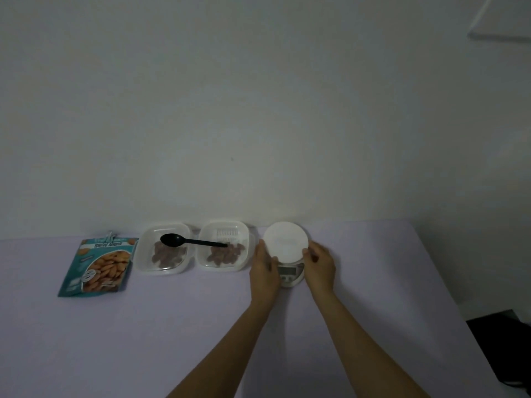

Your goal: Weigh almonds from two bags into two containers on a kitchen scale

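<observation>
A white kitchen scale (287, 245) with a round platform stands at the back of the lilac table, its display facing me. My left hand (264, 268) grips its left side and my right hand (320, 265) grips its right side. To the left stand two clear square containers, the left container (143, 254) and the right container (242, 234), each with brown almonds in it. A black spoon (189, 240) lies across both rims. A teal almond bag (99, 267) lies flat at the far left. Only one bag is in sight.
The lilac table (172, 326) meets a white wall at the back. Its right edge runs diagonally down to the lower right, where a dark object (505, 349) sits below it.
</observation>
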